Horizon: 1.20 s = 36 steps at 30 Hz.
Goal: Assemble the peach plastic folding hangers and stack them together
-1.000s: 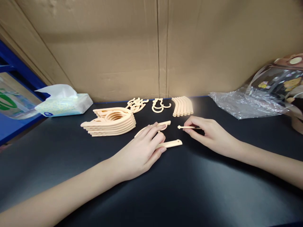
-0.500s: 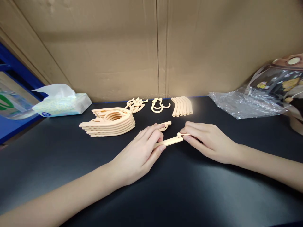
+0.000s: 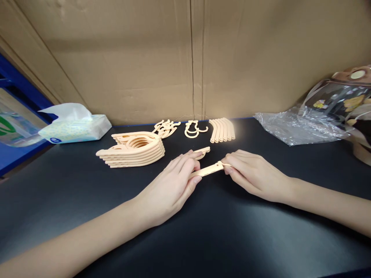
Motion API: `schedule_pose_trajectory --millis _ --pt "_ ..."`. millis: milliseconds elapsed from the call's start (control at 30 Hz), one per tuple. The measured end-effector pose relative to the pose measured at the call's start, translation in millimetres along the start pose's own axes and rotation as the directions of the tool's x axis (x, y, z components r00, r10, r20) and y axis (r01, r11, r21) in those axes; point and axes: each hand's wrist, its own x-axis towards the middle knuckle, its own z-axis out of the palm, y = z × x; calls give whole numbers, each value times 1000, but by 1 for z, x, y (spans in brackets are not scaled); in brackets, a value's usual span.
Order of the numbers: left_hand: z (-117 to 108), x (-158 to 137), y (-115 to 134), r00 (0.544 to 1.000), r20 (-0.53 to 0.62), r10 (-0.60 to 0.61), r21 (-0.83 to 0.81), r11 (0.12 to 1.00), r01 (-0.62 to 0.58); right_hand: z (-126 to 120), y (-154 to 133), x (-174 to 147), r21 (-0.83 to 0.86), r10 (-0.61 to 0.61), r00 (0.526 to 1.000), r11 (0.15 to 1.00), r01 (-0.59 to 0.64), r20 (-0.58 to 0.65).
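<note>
1. The left hand (image 3: 171,183), at the centre of the view, grasps a curved cream frame (image 3: 208,170); a firm, level hold probably serves best.
2. The right hand (image 3: 256,173), right of centre, pinches a slim cream piece (image 3: 227,165) between thumb and fingers; a short pinch should steer better.
3. Near centre, the slim cream piece meets the frame's end; squaring the two before pressing likely avoids bending either.
</note>
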Motion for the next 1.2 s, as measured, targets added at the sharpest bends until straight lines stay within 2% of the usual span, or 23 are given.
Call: schedule_pose_trajectory --millis 133,233,367,600,933,1067,1200 --pt "-1 0 0 999 10 51 75 996 -52 0 -1 -2 31 33 999 999 -33 -12" --pt "-1 0 -1 998 17 58 101 993 -59 -1 0 -4 110 79 997 991 -81 24" --pt "1 0 -1 999 6 54 117 992 -54 -2 0 -5 188 79 995 978 -90 62" --pt "1 1 0 999 15 42 48 998 -42 2 -4 -1 93 114 987 988 -125 109" --pt "2 1 -1 999 38 5 38 999 -6 0 -9 -1 116 261 960 955 -272 97" --pt "2 2 -2 999 42 3 41 999 -4 1 -8 -1 115 250 961 958 -263 115" --pt "3 0 -2 998 54 25 53 998 -28 3 -6 -3 41 192 978 980 -196 83"
